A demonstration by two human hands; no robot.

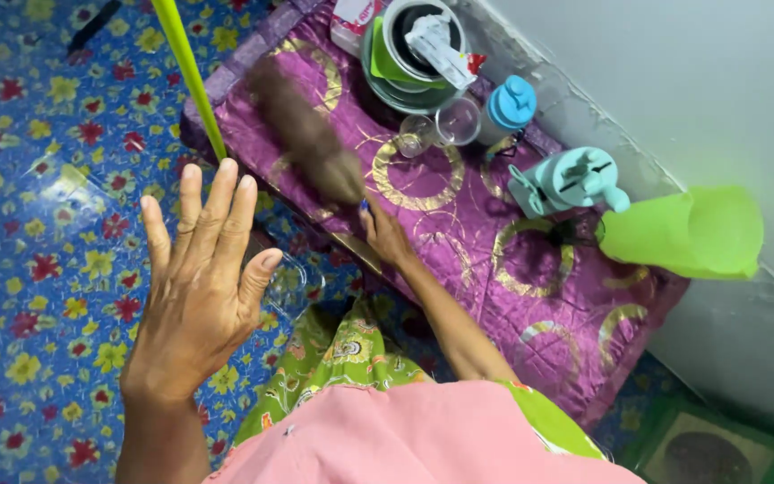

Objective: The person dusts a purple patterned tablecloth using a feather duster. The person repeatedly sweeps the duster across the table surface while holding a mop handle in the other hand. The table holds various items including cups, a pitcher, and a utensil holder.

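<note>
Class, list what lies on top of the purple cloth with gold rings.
On the purple cloth lie a brown brush, clear glasses, a blue-lidded bottle, stacked dishes and a teal fan. Whatever it covers is hidden.

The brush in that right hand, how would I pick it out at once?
Find the purple mat with gold rings, lying along the grey wall. The right hand sits at its near edge, holding a brush that stretches across the cloth towards the far corner. It is brown, fluffy and blurred, unlike the hard plastic containers nearby.
</note>
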